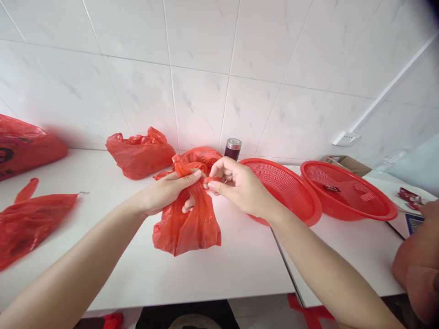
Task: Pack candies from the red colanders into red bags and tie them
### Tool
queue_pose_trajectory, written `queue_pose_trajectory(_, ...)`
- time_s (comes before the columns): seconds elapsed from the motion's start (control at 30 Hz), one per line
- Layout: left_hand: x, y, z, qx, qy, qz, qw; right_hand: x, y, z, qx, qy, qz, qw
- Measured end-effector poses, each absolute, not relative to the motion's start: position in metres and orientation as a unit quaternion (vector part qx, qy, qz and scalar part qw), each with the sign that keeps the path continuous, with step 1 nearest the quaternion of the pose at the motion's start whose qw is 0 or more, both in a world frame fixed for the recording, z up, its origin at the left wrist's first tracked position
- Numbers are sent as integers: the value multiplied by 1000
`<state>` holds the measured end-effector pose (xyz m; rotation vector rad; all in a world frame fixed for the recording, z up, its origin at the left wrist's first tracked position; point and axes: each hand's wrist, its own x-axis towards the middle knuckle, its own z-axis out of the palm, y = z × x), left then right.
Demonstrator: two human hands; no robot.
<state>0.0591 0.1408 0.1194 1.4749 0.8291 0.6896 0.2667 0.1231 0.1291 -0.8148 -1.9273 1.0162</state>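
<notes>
A red plastic bag (192,226) hangs over the white table in the middle of the view, its neck gathered and twisted. My left hand (168,189) is wrapped round the neck, thumb on top and fingertips showing below. On the right side of the neck, my right hand (233,183) pinches a twisted strand of the bag between thumb and fingers. What the bag holds is hidden. Just behind it lies another red bag (206,155), partly covered by the held one.
Red bags (140,153) stand or lie at the left and back. A dark cup with a silver lid (233,146) stands by the wall. Two red baskets (284,183) (346,183) are at right, with an open carton (350,164) behind. A person's arm (418,256) is at far right.
</notes>
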Motion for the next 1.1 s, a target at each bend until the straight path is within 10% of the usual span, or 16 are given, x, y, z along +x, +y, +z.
queue_pose_trajectory(0.37,49,141,119,800,370,229,412,257,129,102,-322,-734,401,444)
queue_pose_trajectory(0.73,75,126,83,790,365,489,60,249,138,75,-275,-606,656,356)
queue_pose_trajectory(1.1,58,110,74,780,380,489,87,238,135,65,-223,-543,676,445)
